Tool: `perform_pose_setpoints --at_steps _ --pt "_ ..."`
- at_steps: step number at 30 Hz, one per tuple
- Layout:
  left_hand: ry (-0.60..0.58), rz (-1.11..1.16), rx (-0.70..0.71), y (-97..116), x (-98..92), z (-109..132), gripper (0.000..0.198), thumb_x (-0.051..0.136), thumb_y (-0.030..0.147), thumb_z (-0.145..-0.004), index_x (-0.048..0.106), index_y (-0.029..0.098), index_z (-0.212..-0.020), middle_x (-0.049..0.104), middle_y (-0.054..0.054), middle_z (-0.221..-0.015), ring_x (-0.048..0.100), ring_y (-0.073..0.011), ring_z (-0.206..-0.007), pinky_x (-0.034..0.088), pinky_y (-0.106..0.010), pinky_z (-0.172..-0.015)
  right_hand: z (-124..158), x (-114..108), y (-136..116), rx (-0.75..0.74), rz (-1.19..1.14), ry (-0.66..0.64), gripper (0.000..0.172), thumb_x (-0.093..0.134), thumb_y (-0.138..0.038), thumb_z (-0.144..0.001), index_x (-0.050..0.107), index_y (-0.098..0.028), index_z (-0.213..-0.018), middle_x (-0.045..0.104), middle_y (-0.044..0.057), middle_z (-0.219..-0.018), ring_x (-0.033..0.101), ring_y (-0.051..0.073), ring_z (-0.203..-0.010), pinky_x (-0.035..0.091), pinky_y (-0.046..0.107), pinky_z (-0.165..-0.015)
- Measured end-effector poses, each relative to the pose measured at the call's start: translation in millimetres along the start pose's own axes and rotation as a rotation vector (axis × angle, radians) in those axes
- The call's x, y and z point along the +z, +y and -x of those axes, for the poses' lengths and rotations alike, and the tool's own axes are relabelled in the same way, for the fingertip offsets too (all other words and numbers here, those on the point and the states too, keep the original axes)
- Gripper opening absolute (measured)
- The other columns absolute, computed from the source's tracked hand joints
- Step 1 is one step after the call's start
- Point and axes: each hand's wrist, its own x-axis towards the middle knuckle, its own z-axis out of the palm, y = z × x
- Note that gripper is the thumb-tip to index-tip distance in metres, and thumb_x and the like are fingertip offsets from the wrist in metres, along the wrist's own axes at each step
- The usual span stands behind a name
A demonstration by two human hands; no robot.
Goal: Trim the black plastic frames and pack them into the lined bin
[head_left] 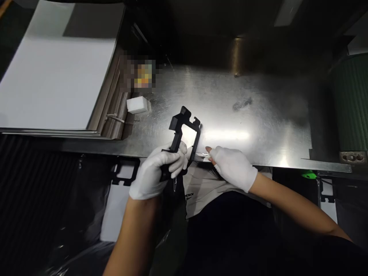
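My left hand, in a white glove, is closed round the lower part of a black plastic frame. The frame is tilted up over the front edge of the metal table, with hooked tabs at its top and a wide opening in its middle. To the right of the frame, apart from it, my right hand is closed at the table's edge. Its glove leaves the thumb and a fingertip bare. A thin pale sliver shows by those fingertips, too small to name.
A shiny metal table spreads ahead. At its left stands a tall stack of white sheets, with a small white block beside it. Another black frame lies below the edge at left. A green ribbed surface borders the right.
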Motion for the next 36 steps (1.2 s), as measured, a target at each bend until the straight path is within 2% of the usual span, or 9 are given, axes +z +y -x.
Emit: perform_pose_setpoints --at_steps 3,6,13,16,20,23,26,31,36 --pt "0.008 -0.086 -0.028 5.8 6.7 2.3 0.007 0.063 0.024 -0.082 0.065 0.017 -0.082 0.038 0.006 -0.052 0.036 -0.0133 -0.048 0.04 -0.034 -0.066 -9.3 7.6 -13.4 -0.043 0.06 -0.009 0.042 0.03 -0.03 -0.119 0.061 -0.014 -0.143 0.074 0.01 -0.101 0.069 0.021 -0.071 0.049 0.03 -0.058" --pt "0.008 -0.11 -0.049 9.0 8.2 2.1 0.007 0.063 0.026 -0.08 0.063 0.018 -0.08 0.04 0.006 -0.051 0.036 -0.0135 -0.047 0.036 -0.033 -0.059 -14.7 10.7 -14.2 -0.039 0.094 -0.017 0.045 0.026 -0.025 -0.119 0.061 -0.013 -0.144 0.074 0.011 -0.1 0.07 0.022 -0.071 0.05 0.031 -0.059" --pt "0.02 -0.107 -0.094 10.9 12.4 2.5 0.009 0.063 0.023 -0.08 0.057 0.019 -0.074 0.04 0.004 -0.055 0.037 -0.0135 -0.05 0.028 -0.029 -0.05 -23.1 -2.8 -8.5 0.033 0.145 -0.065 0.048 0.024 -0.022 -0.118 0.054 -0.013 -0.154 0.074 0.014 -0.106 0.073 0.023 -0.074 0.054 0.032 -0.065" --pt "0.015 -0.115 -0.109 12.6 14.0 3.3 0.009 0.063 0.022 -0.08 0.057 0.019 -0.074 0.04 0.003 -0.056 0.038 -0.0129 -0.051 0.029 -0.027 -0.049 -22.3 -5.3 -10.1 0.029 0.18 -0.064 0.045 0.027 -0.016 -0.115 0.058 -0.011 -0.147 0.073 0.012 -0.103 0.071 0.021 -0.071 0.052 0.029 -0.058" --pt "0.005 -0.138 -0.12 12.9 13.0 3.3 0.009 0.062 0.02 -0.084 0.06 0.019 -0.076 0.042 0.004 -0.056 0.039 -0.0119 -0.051 0.033 -0.026 -0.049 -18.9 -5.0 -13.6 -0.048 0.179 -0.071 0.043 0.024 -0.012 -0.114 0.064 -0.011 -0.13 0.071 0.01 -0.097 0.068 0.018 -0.069 0.049 0.028 -0.054" --pt "0.002 -0.144 -0.116 10.9 11.9 3.2 0.01 0.061 0.019 -0.085 0.06 0.019 -0.076 0.042 0.003 -0.057 0.039 -0.0116 -0.05 0.033 -0.025 -0.048 -19.1 -5.6 -14.6 -0.047 0.196 -0.053 0.045 0.021 -0.012 -0.114 0.064 -0.009 -0.129 0.07 0.011 -0.096 0.068 0.02 -0.07 0.05 0.029 -0.055" --pt "0.0 -0.144 -0.113 9.3 11.7 3.1 0.01 0.061 0.019 -0.084 0.059 0.019 -0.074 0.041 0.003 -0.057 0.038 -0.0116 -0.05 0.032 -0.025 -0.048 -20.8 -7.4 -13.9 -0.024 0.202 -0.05 0.04 0.026 -0.012 -0.114 0.063 -0.009 -0.131 0.071 0.012 -0.097 0.069 0.021 -0.072 0.052 0.029 -0.057" --pt "0.012 -0.16 -0.135 8.7 12.9 3.3 0.005 0.062 0.02 -0.081 0.059 0.019 -0.077 0.04 0.004 -0.057 0.037 -0.0121 -0.049 0.031 -0.026 -0.047 -18.2 -14.7 -14.8 -0.068 0.205 -0.075 0.039 0.032 0.001 -0.105 0.064 -0.009 -0.126 0.069 0.009 -0.095 0.067 0.019 -0.067 0.05 0.028 -0.054" --pt "0.03 -0.173 -0.148 7.0 13.7 3.0 0.011 0.064 0.022 -0.081 0.056 0.02 -0.073 0.041 0.003 -0.056 0.037 -0.0127 -0.05 0.03 -0.026 -0.047 -16.7 -19.4 -19.8 -0.045 0.228 -0.08 0.043 0.033 0.008 -0.098 0.065 -0.008 -0.121 0.067 0.009 -0.09 0.068 0.02 -0.067 0.053 0.029 -0.055"
